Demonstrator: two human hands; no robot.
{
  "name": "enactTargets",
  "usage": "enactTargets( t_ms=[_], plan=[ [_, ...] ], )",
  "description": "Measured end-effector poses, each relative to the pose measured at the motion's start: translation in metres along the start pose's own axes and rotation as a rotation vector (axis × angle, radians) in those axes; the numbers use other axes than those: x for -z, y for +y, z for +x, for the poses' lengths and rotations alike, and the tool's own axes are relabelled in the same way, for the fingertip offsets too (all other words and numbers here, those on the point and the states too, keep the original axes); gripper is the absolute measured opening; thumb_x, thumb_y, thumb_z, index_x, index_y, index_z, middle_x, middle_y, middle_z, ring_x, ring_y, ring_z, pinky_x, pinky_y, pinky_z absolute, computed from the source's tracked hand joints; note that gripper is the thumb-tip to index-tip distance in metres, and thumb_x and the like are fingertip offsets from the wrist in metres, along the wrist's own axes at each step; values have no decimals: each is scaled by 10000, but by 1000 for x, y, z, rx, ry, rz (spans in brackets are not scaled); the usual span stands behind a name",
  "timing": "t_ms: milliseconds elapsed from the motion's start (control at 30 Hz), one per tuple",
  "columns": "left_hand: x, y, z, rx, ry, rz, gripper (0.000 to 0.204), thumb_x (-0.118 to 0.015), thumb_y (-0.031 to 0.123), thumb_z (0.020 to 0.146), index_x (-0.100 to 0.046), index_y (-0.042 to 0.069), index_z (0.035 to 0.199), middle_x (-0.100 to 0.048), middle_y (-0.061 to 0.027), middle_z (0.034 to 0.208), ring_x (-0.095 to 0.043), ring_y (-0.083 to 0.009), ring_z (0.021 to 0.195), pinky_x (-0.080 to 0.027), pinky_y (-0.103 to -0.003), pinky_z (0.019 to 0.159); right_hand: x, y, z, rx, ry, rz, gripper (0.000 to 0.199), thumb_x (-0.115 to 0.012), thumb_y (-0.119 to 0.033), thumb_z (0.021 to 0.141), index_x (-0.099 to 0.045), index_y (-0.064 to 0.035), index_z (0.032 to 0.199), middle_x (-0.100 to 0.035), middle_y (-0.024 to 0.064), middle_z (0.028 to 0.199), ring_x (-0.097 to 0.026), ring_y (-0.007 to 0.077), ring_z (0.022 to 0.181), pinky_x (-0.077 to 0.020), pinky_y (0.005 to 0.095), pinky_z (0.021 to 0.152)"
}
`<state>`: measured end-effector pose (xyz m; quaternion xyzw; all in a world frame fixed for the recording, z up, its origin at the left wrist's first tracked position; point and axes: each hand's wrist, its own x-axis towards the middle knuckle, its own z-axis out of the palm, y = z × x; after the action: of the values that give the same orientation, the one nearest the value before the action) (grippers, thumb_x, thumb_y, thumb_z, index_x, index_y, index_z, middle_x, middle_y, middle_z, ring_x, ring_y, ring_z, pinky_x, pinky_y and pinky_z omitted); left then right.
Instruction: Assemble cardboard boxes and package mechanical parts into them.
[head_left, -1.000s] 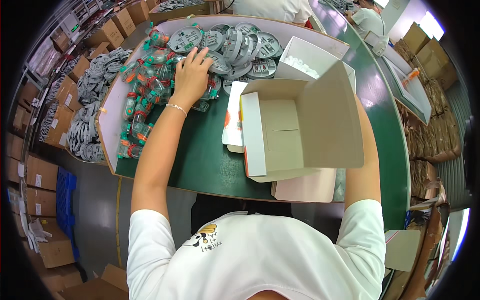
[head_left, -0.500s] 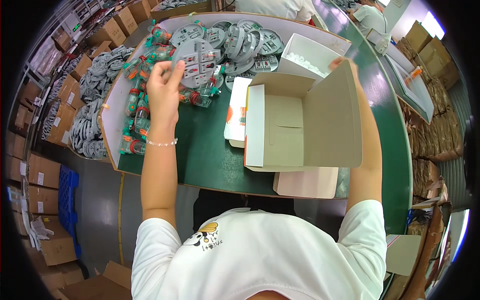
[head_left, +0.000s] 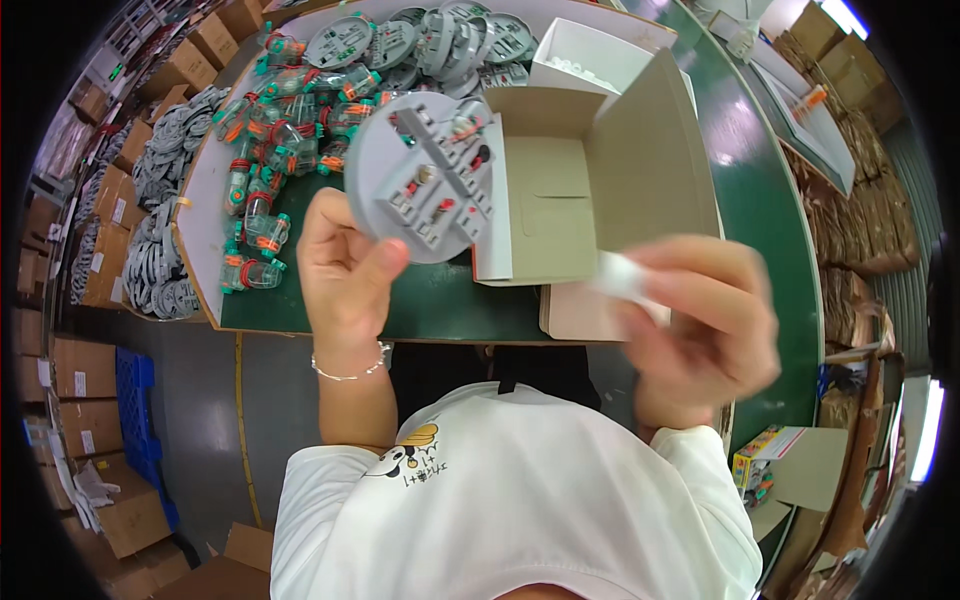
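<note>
Head view: left hand (head_left: 345, 270) fingers clamped on lower rim of round grey plastic disc (head_left: 425, 180), raised over open cardboard box (head_left: 590, 170). Disc looks light, stiff; edge grip suits. Right hand (head_left: 700, 325) blurred, fingers closed around small white piece (head_left: 625, 280).

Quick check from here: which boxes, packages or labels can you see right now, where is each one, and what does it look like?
Open cardboard box: on the green table ahead, brown and white, flaps raised.
White box: behind it, rectangular, open.
Clear packets: piled far left on the table, with orange and green parts.
Brown cartons: stacked on the floor, left, with white labels.
Colourful small box: lower right.
</note>
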<state>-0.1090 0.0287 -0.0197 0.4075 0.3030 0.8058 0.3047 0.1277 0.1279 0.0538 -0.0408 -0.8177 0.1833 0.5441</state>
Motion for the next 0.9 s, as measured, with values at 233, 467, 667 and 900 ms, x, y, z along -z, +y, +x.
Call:
enactTargets(
  t_ms=[233, 467, 667, 900],
  plan=[
    [-26, -10, -20, -25, -144, 132, 257, -761, -23, 845, -531, 37, 944, -637, -108, 1087, -624, -122, 945, -510, -276, 854, -60, 24, -22, -194, 60, 141, 294, -806, 90, 716, -722, 6, 985, -708, 125, 971, -679, 205, 855, -531, 289, 733],
    [-18, -6, -25, 145, -244, 162, 254, -768, 9, 853, -530, 35, 937, -619, -163, 1179, -636, -153, 990, -543, -300, 866, -60, 29, -39, -249, 9, 262, 263, -791, 100, 737, -735, 7, 977, -696, 121, 1031, -670, 211, 921, -530, 304, 801],
    [-32, -20, -19, -98, -255, 296, 218, -755, -14, 840, -562, 12, 939, -633, -194, 1208, -647, -190, 1061, -553, -325, 892, -74, 25, -48, -388, 200, 334, 720, -878, -189, 704, -529, -32, 1314, -566, 174, 1300, -561, 271, 1177, -461, 380, 992],
    [-56, -22, -22, -128, -334, 379, 168, -689, -49, 813, -610, -5, 954, -660, -202, 1178, -663, -235, 1084, -546, -330, 876, -63, 36, -44, -595, 145, 582, 895, -827, -206, 708, -345, -40, 1444, -529, 147, 1285, -463, 275, 1266, -375, 419, 1066]
  ],
)
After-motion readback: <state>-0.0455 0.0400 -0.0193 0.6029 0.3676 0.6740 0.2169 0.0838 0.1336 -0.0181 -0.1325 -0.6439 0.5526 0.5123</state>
